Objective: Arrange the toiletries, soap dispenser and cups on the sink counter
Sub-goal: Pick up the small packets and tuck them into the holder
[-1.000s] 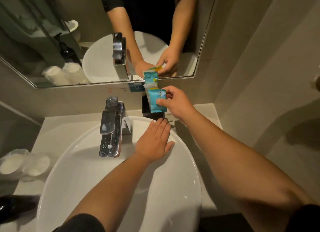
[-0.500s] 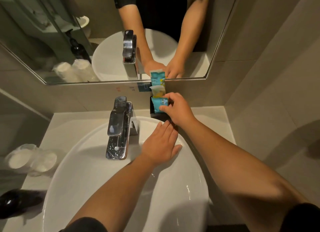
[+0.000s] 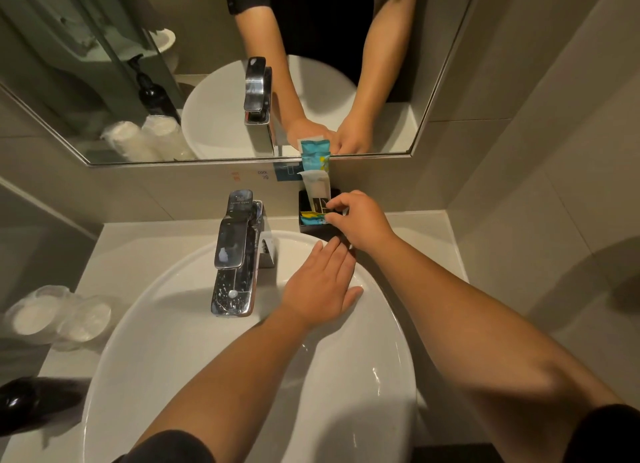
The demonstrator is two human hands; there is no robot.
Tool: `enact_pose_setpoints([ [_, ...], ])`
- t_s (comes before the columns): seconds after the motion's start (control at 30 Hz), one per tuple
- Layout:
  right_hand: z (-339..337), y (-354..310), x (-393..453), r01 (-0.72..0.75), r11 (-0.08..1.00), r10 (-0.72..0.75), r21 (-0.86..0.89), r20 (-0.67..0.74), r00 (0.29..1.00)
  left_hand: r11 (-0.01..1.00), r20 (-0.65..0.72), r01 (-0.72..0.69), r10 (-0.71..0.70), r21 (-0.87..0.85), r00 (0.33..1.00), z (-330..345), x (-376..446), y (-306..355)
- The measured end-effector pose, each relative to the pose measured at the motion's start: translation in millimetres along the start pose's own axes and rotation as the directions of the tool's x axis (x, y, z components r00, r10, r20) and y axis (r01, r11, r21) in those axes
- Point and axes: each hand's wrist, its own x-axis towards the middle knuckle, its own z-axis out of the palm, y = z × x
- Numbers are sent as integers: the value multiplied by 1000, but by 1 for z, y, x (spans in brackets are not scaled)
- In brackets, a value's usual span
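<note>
Pinching a blue packet (image 3: 313,219), the right hand (image 3: 360,220) is kept at the black box (image 3: 304,228) in the counter's back corner, while the left hand (image 3: 320,286) is laid flat and empty on the sink rim (image 3: 166,279).

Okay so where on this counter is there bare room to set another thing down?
Bare counter lies right of the black holder, up to the side wall, and more lies behind the basin, left of the faucet. The front left corner is crowded: wrapped cups and a dark bottle.
</note>
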Motion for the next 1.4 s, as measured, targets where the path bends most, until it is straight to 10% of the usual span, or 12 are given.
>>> enact_pose_setpoints([
  [0.5, -6, 7, -10, 17, 990, -21, -140, -23, 1000, 1000, 21, 11, -11, 15, 1000, 0, -1, 0],
  [0.93, -44, 47, -80, 29, 771, 5, -636, 52, 999, 998, 133, 39, -31, -56, 991, -14, -4, 2],
  [1.4, -42, 14, -188, -6, 742, 38, -671, 33, 999, 982, 51, 146, -141, -120, 989, -70, -65, 35],
])
